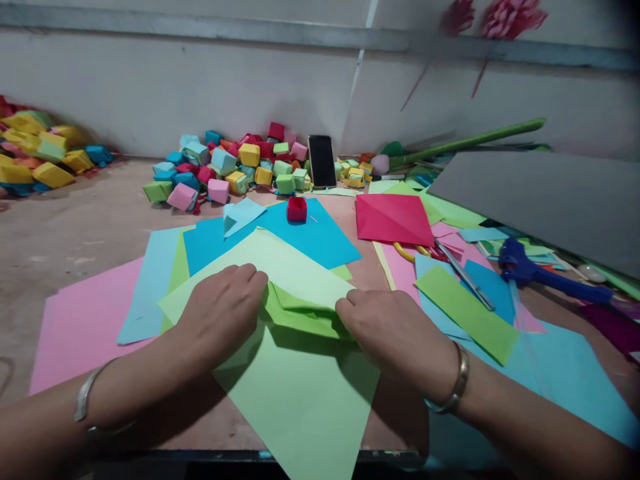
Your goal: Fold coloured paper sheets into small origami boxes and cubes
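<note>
Between my two hands is a folded piece of bright green paper (305, 319), creased along its length. My left hand (225, 308) has its fingers curled round the left end. At the right end, my right hand (387, 327) grips it the same way; the fingertips of both hands are hidden. Beneath lies a pale green sheet (305, 393), one corner hanging past the table's front edge. Just beyond are a blue sheet (325, 233), a small open red paper box (297, 209) and a light blue folded scrap (243, 215).
Folded paper cubes (215, 160) are heaped by the wall, with another pile (40, 150) at far left. A phone (322, 161) leans among them. To the right lie a red paper piece (393, 219), a pen (470, 283), a blue tool (550, 273) and a grey board (545, 200).
</note>
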{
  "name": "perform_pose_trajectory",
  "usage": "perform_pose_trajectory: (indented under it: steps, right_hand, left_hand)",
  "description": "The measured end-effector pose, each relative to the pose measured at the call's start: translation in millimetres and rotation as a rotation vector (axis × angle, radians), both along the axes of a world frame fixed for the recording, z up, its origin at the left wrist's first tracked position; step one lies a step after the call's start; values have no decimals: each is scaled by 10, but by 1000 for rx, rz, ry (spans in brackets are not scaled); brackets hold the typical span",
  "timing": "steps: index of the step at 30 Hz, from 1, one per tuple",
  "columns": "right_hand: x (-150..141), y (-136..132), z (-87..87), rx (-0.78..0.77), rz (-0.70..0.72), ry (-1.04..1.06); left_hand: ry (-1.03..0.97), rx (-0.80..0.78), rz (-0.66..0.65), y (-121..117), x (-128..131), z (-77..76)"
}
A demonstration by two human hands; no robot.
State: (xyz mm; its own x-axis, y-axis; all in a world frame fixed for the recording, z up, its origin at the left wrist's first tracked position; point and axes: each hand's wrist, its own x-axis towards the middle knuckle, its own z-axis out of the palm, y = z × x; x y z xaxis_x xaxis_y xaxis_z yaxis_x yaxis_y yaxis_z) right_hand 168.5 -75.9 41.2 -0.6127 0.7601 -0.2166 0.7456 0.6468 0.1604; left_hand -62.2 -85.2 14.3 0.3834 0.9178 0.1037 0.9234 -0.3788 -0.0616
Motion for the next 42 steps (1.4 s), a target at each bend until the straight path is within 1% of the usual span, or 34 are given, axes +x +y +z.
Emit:
perform_pose_trajectory:
  steps: [1,2,5,6,7,8,9,10,12,13,14,16,17,18,19,21,23,25,28,30,32,34,38,42]
  right_hand:
    - [13,22,-23,36,-18,35]
    - [26,44,-53,79,-41,79]
    - [42,86,-171,241,-130,233]
    - [39,87,-209,305,-156,288]
    - [30,83,-240,364,-167,342]
    - [19,75,-256,412,-162,391]
    - [4,67,-254,440,-142,435]
    - [-13,63,-230,439,-116,479]
    - [-53,83,-125,360,-89,578]
    - [-76,113,-55,291,-103,638]
    - [-101,157,13,200,-143,705]
    - [-158,274,109,-48,-278,849]
    - [-189,339,125,-183,-347,908]
    - [-223,403,116,-308,-408,951]
    - [-257,461,86,-361,-430,962]
    - [-325,555,-16,-333,-437,969]
    - [-383,610,-137,-218,-430,987]
    - [-419,638,-243,-99,-437,1008]
    - [-426,670,-350,24,-407,1079]
    - [-401,705,-383,42,-361,1145]
    - [-361,749,-394,27,-341,1183]
    - [-320,790,-399,23,-363,1192]
    - [-275,847,-427,0,-405,1200]
    - [-285,864,-464,-12,-409,1197]
  left_hand:
    - [-161,-19,58,26,8,4]
    - [-386,-58,116,54,16,9]
    - [-1256,-291,270,123,54,20]
    - [-1507,-384,321,133,74,24]
    - [-1698,-468,368,132,100,31]
    - [-1825,-546,394,123,131,44]
    - [-1893,-625,387,108,168,65]
    - [-1916,-710,353,91,209,95]
    - [-1893,-860,273,77,294,182]
    - [-1885,-880,286,91,334,234]
    - [-1891,-860,330,124,368,284]
    - [-1941,-727,453,246,415,356]
    - [-1964,-666,479,331,429,367]
    - [-1978,-632,475,424,437,358]
    - [-1982,-633,464,519,441,329]
    - [-1978,-662,461,687,449,226]
    - [-1966,-713,450,791,462,102]
    - [-1961,-741,427,818,481,4]
    - [-1954,-796,362,763,502,-49]
    - [-1951,-848,312,720,507,-50]
    - [-1952,-877,282,699,505,-60]
    - [-1957,-855,296,701,501,-86]
    - [-1955,-760,362,726,492,-142]
    - [-1912,-782,373,738,491,-145]
